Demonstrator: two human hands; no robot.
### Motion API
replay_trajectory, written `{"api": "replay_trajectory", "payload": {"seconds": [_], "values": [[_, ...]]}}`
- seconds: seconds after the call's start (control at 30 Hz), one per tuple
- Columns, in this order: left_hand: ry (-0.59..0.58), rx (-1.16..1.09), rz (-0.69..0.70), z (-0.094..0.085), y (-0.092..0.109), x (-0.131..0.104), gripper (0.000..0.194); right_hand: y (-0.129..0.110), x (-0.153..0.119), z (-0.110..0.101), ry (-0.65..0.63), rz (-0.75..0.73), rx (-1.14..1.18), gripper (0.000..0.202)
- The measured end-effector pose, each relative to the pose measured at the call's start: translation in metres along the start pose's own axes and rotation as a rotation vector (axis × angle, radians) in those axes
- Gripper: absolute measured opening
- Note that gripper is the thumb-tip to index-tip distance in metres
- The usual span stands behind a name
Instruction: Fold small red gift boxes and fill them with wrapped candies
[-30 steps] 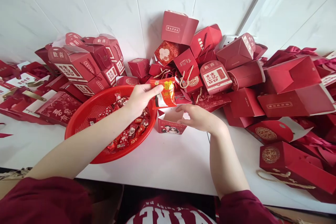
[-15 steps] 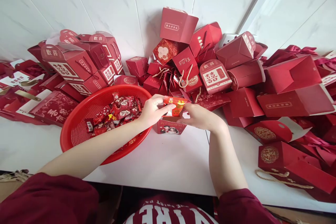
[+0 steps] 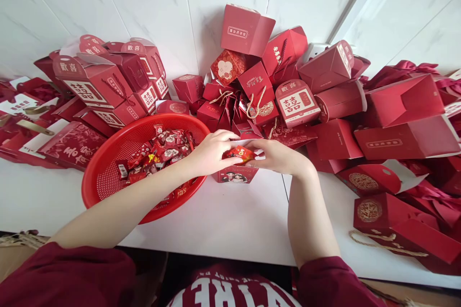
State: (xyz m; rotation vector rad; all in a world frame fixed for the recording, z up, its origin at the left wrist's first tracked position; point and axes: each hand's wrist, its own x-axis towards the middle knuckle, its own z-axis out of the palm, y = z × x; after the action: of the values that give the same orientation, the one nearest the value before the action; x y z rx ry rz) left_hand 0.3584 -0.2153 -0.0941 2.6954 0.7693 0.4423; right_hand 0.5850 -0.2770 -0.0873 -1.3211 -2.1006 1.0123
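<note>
A small open red candy box with a cartoon couple on its front stands on the white table, to the right of the red basket. A shiny orange-red wrapped packet sits in its opening, between my hands. My left hand is closed around the box's left upper edge, the thumb lying across the front by the packet. From the right, my right hand grips the opposite edge and its pale flap. Fingers cover much of the rim, and the inside of the box is hidden.
The red plastic basket holds many wrapped candies. Red gift boxes are piled at left, behind and at right, some with rope handles. White tiles line the wall behind.
The orange-red packet has gone from upright above the box down into its opening. My hands have shifted onto the box's upper edges. The surrounding boxes and the basket stay put.
</note>
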Motion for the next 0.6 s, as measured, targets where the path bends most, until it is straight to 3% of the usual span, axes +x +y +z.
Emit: {"api": "replay_trajectory", "payload": {"seconds": [0.2,0.43,0.6], "values": [[-0.092,-0.011,-0.212,-0.006,0.001,-0.004,0.047,0.001,-0.002,0.000,0.018,0.030,-0.009,0.031],[-0.129,0.196,-0.233,-0.011,0.005,-0.004,0.060,-0.001,0.000,0.003,0.028,0.031,-0.092,0.033],[-0.151,0.117,-0.259,-0.018,0.008,-0.007,0.043,-0.002,0.000,0.004,0.026,0.112,-0.121,0.018]]}}
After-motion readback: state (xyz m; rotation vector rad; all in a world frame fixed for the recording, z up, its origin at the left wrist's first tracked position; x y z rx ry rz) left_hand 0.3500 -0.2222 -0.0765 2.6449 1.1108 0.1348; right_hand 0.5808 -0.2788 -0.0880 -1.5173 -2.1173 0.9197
